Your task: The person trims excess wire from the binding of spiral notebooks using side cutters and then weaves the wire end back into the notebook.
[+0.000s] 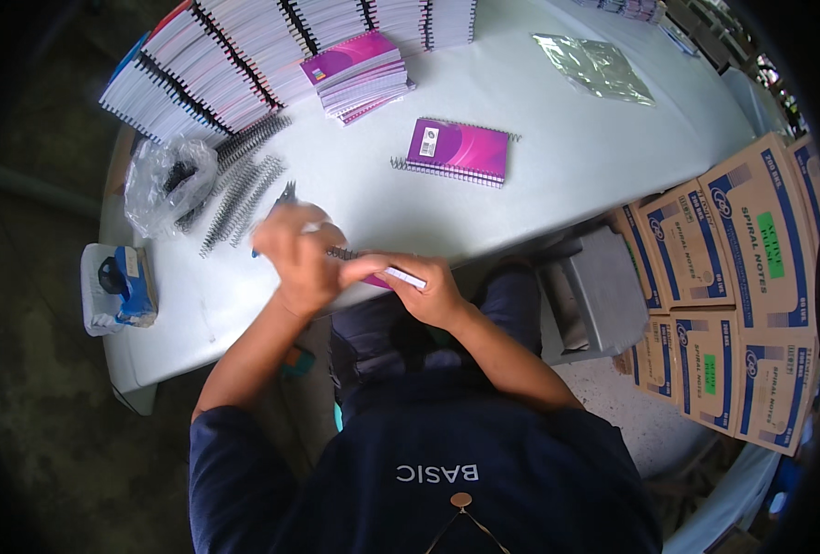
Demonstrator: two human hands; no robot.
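Note:
My right hand [431, 294] is closed round a small purple notebook [406, 277] held edge-on above my lap, its white page edge showing. A dark wire coil [341, 253] runs along the notebook's far edge toward my left hand. My left hand [305, 254] is raised over the table's near edge at the notebook's left end, its fingers smeared by motion. What it holds, if anything, I cannot make out. Just beyond its fingers pokes the dark tip of a tool [287, 192], mostly hidden. Farther off lie purple spiral notebooks [460, 150], with loose coils by them.
Loose wire coils [239, 198] and a clear plastic bag [170, 185] lie at left, near a white container [101, 288]. Purple notebooks are stacked [359, 78] before rows of bound books [244, 55]. A clear sleeve [594, 67] lies far right. Cartons [751, 240] and a grey bin [604, 291] stand right.

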